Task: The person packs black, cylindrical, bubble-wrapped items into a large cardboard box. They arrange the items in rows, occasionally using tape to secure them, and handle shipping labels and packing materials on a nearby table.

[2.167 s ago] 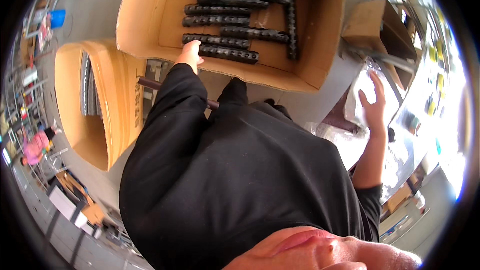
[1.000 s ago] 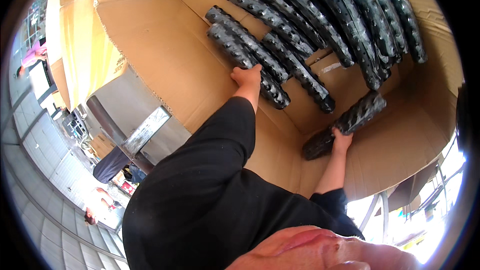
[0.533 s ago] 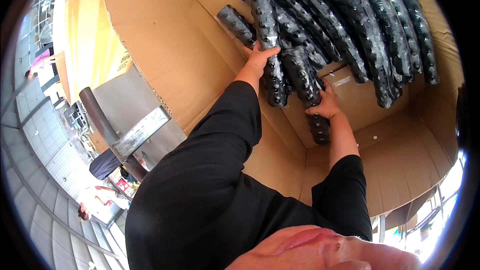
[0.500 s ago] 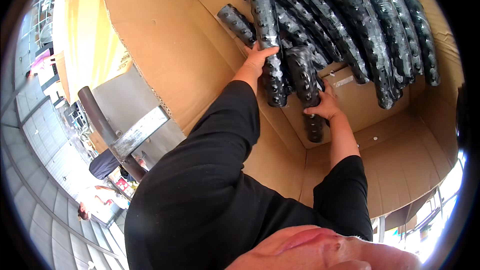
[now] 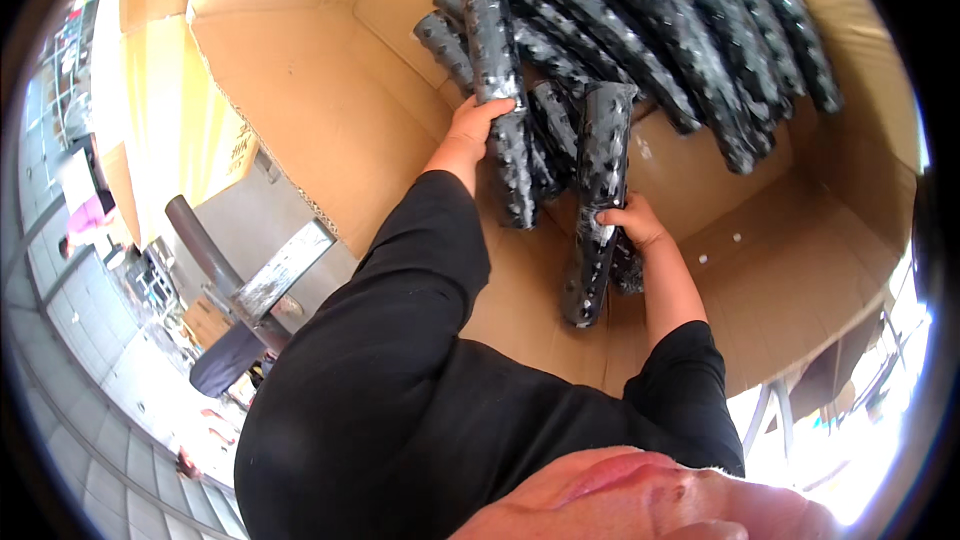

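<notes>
My left hand [image 5: 472,132] is closed round the middle of a bumpy tube wrapped in shiny black plastic [image 5: 493,55], its thumb lying across the top. A second black wrapped tube [image 5: 605,145] slants in my right hand [image 5: 638,221], with the thumb over its near side and the fingers hidden behind it. Part of another black tube [image 5: 627,268] shows below the right hand. Between the two held tubes lie more of the same kind. Several black tubes [image 5: 610,25] rest side by side along the far side of a large cardboard box [image 5: 350,90].
The box's torn left edge stands beside a grey metal post with a bracket [image 5: 285,265]. Small white bits [image 5: 737,237] lie on the cardboard at the right. A yellow-and-white carton [image 5: 170,110] is outside at the left. A person is far off at the lower left.
The tube in my right hand has come nearer and now tilts the other way. Another tube now shows beneath that hand. My left hand keeps its tube and appears slightly further left.
</notes>
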`<action>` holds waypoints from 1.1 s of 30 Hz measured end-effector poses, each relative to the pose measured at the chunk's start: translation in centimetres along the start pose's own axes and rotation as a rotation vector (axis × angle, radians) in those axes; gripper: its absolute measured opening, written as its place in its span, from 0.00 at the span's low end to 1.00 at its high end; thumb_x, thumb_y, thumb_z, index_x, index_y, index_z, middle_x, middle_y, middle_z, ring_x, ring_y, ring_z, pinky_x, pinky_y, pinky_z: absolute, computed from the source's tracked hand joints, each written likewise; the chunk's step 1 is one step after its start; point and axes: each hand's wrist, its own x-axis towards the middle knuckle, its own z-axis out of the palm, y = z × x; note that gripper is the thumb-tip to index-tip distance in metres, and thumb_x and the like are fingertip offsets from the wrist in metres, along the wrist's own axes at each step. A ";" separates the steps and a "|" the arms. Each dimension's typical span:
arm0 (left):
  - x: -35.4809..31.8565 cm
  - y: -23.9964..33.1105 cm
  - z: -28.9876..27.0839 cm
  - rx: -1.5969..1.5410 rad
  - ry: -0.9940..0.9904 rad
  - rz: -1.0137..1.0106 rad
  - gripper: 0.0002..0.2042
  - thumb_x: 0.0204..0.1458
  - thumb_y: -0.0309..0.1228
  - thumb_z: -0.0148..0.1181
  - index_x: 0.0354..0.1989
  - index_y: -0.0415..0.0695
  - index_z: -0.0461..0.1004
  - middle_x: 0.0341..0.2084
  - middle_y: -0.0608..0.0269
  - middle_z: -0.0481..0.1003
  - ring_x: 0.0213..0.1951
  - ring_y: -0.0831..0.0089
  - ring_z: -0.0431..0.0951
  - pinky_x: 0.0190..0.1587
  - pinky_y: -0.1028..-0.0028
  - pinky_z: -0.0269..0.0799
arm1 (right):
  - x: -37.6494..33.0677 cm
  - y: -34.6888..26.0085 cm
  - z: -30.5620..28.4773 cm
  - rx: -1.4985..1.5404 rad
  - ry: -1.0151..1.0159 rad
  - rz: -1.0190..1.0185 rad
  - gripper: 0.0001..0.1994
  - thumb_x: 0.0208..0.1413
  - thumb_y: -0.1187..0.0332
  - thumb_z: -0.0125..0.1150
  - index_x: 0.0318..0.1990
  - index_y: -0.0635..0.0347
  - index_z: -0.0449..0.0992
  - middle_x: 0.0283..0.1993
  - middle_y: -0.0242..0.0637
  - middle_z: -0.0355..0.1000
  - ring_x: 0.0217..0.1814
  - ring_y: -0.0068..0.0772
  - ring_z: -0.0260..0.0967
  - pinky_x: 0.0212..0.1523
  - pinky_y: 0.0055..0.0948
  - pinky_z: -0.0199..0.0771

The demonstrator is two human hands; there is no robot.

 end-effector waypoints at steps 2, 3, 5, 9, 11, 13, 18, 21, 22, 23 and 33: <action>-3.4 1.9 1.8 0.085 -0.056 -0.020 0.20 0.47 0.31 0.66 0.50 0.40 0.74 0.39 0.61 0.78 0.41 0.66 0.78 0.46 0.65 0.72 | -5.4 -1.6 1.8 0.254 0.018 -0.012 0.29 0.38 0.58 0.68 0.48 0.69 0.75 0.45 0.42 0.76 0.45 0.37 0.74 0.52 0.35 0.72; -5.9 3.5 3.1 0.139 -0.082 -0.058 0.21 0.48 0.32 0.65 0.51 0.41 0.74 0.41 0.62 0.78 0.41 0.67 0.77 0.46 0.67 0.71 | -7.9 -2.5 2.5 0.388 0.035 -0.041 0.29 0.39 0.60 0.67 0.49 0.70 0.74 0.42 0.40 0.77 0.44 0.36 0.74 0.51 0.34 0.72; -11.0 6.2 5.1 0.209 -0.176 -0.112 0.20 0.50 0.33 0.64 0.52 0.42 0.73 0.41 0.63 0.77 0.42 0.68 0.78 0.45 0.69 0.72 | -12.1 -3.6 4.5 0.505 0.058 -0.184 0.27 0.40 0.64 0.67 0.50 0.72 0.73 0.46 0.43 0.76 0.47 0.39 0.73 0.52 0.36 0.71; -20.2 10.3 6.3 0.317 -0.204 -0.137 0.23 0.50 0.35 0.63 0.54 0.39 0.70 0.42 0.57 0.77 0.43 0.64 0.78 0.44 0.63 0.77 | -18.6 -6.0 8.9 0.291 0.130 -0.326 0.34 0.36 0.62 0.71 0.54 0.69 0.71 0.48 0.45 0.74 0.50 0.37 0.71 0.54 0.34 0.71; -24.2 13.7 7.4 0.351 -0.391 -0.175 0.26 0.50 0.36 0.61 0.57 0.38 0.66 0.42 0.56 0.76 0.43 0.62 0.78 0.46 0.60 0.77 | -25.8 -10.8 12.0 0.265 0.092 -0.477 0.39 0.36 0.60 0.72 0.59 0.69 0.67 0.54 0.43 0.72 0.56 0.37 0.67 0.57 0.34 0.68; -29.8 17.7 9.8 0.428 -0.540 -0.171 0.30 0.46 0.40 0.64 0.57 0.39 0.66 0.44 0.56 0.75 0.44 0.62 0.78 0.46 0.61 0.77 | -28.2 -9.7 15.4 0.399 0.182 -0.600 0.39 0.38 0.58 0.71 0.59 0.69 0.67 0.55 0.43 0.71 0.58 0.35 0.66 0.59 0.34 0.67; -45.3 22.8 19.2 0.701 -1.100 0.010 0.45 0.39 0.51 0.66 0.64 0.38 0.58 0.56 0.52 0.65 0.57 0.57 0.66 0.60 0.60 0.64 | -43.2 -10.3 25.3 0.635 0.358 -0.982 0.35 0.42 0.57 0.70 0.57 0.70 0.69 0.53 0.43 0.73 0.52 0.35 0.71 0.56 0.35 0.70; -51.7 25.2 15.9 0.721 -1.434 -0.018 0.46 0.41 0.52 0.62 0.67 0.40 0.54 0.60 0.50 0.61 0.60 0.54 0.64 0.62 0.56 0.62 | -46.3 -10.5 38.2 0.374 0.852 -1.064 0.35 0.40 0.55 0.72 0.54 0.69 0.71 0.47 0.43 0.76 0.47 0.37 0.74 0.51 0.34 0.73; -52.9 25.5 16.5 0.763 -1.511 -0.050 0.46 0.39 0.51 0.64 0.67 0.41 0.55 0.59 0.51 0.63 0.59 0.55 0.65 0.62 0.57 0.63 | -48.6 -10.3 42.0 0.282 1.076 -1.042 0.34 0.38 0.55 0.73 0.52 0.69 0.73 0.45 0.43 0.77 0.46 0.37 0.74 0.50 0.33 0.74; -54.4 25.4 16.8 0.808 -1.581 -0.081 0.46 0.37 0.49 0.65 0.67 0.41 0.57 0.58 0.51 0.64 0.59 0.55 0.66 0.62 0.59 0.63 | -50.4 -10.2 45.7 0.197 1.291 -0.996 0.34 0.36 0.54 0.73 0.50 0.69 0.74 0.43 0.44 0.77 0.44 0.37 0.75 0.48 0.32 0.74; -89.9 13.5 7.2 1.010 -2.348 -0.537 0.31 0.53 0.47 0.52 0.58 0.35 0.64 0.46 0.49 0.75 0.45 0.59 0.78 0.48 0.63 0.76 | -65.4 -1.8 89.2 0.987 2.213 -0.646 0.27 0.35 0.46 0.69 0.38 0.59 0.80 0.32 0.36 0.78 0.29 0.33 0.76 0.22 0.36 0.76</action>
